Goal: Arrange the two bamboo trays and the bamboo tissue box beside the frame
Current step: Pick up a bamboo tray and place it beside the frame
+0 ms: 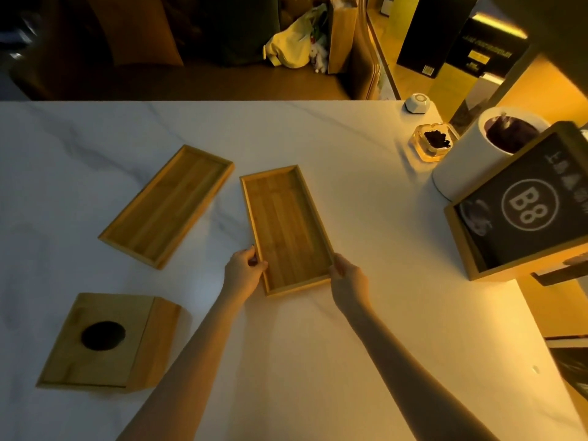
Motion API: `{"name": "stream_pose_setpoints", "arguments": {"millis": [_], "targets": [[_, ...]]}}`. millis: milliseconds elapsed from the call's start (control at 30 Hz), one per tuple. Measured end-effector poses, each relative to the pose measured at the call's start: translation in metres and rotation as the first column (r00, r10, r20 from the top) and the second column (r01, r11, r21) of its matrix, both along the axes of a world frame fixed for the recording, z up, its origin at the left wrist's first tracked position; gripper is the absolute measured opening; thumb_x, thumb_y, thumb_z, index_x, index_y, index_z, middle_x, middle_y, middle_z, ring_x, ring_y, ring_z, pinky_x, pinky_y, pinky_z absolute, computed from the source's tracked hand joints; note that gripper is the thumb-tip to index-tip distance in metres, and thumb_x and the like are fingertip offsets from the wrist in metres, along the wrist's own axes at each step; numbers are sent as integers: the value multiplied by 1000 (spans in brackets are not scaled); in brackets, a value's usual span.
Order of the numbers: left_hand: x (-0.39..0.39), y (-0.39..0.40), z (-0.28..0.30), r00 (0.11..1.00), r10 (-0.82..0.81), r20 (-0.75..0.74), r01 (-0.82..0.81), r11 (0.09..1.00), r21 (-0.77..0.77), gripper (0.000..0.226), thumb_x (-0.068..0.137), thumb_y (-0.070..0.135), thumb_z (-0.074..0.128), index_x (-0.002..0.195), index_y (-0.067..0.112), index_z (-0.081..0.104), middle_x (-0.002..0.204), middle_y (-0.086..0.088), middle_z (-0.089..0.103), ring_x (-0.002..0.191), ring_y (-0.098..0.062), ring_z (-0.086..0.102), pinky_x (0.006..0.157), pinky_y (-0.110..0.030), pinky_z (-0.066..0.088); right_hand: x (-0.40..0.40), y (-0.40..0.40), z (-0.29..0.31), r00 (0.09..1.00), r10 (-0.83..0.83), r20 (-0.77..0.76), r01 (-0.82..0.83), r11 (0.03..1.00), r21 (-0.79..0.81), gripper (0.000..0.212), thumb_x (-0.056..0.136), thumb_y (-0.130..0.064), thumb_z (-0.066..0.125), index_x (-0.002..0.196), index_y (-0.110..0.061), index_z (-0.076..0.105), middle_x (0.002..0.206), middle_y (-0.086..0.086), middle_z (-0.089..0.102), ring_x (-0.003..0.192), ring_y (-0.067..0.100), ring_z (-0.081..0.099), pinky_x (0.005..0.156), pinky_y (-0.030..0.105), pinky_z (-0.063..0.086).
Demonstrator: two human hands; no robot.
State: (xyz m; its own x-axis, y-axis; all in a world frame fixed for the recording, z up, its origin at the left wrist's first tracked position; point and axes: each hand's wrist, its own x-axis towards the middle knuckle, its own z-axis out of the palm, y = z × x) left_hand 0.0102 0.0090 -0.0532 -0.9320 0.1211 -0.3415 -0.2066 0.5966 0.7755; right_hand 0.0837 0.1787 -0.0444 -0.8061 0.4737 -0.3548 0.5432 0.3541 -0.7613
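A long bamboo tray (pixel 284 224) lies in the middle of the white table. My left hand (pixel 243 270) grips its near left edge and my right hand (pixel 348 278) grips its near right corner. A second bamboo tray (pixel 168 203) lies empty to the left, turned at an angle. The bamboo tissue box (pixel 108 342), with a round dark hole in its top, sits at the near left. The wooden frame (pixel 525 202) with a dark "B8" print stands at the right edge, well apart from all three.
A white cylinder container (pixel 471 154) stands just behind the frame. A glass ashtray (pixel 431 143) and a small white puck (pixel 417 103) sit at the far right corner. The table edge (pixel 541 313) drops off close behind the frame. Bags lie on the floor beyond.
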Motion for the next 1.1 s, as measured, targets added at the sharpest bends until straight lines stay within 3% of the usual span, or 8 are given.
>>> {"name": "stream_pose_setpoints", "arguments": {"millis": [100,200,500,633,800,1100], "targets": [[0,-10,10,954,5,299,-106,941,321,49,82,1,55,128,16,44,102,-10,63,98,-30,61,83,-36,51,-5,10,9,997,-72,25,76,974,-212,34,88,-6,51,122,-8,53,104,9,64,94,25,60,88,40,51],[3,-17,24,926,-45,376,-127,899,420,57,84,0,52,135,16,32,103,-7,62,95,-25,62,76,-33,53,-5,20,24,992,-123,23,122,902,-414,32,82,1,58,114,-2,58,89,5,63,89,24,62,79,33,54],[10,0,60,960,-52,275,-76,898,434,56,83,1,54,134,13,34,120,-16,57,104,-31,59,96,-47,47,20,36,58,977,-171,-126,94,881,-464,32,82,1,59,114,0,58,92,4,63,90,22,62,76,28,53],[14,16,74,976,-71,205,-37,876,481,49,81,1,56,128,11,44,105,-10,65,95,-25,64,90,-44,51,35,50,69,961,-205,-187,99,884,-457,31,80,0,62,111,0,59,89,3,64,88,20,63,76,30,53],[21,47,79,984,-91,152,4,868,497,46,81,2,58,125,10,48,109,-10,64,95,-27,64,88,-44,51,53,73,71,940,-280,-196,166,875,-454,29,82,-4,61,111,-1,60,93,4,65,90,22,63,79,34,54],[18,118,61,965,-200,170,110,896,430,45,81,8,59,124,15,50,94,6,64,95,-24,62,87,-43,51,71,124,53,891,-446,-90,366,819,-441,23,85,-7,58,107,-4,63,89,1,60,84,19,59,79,34,51]]}}
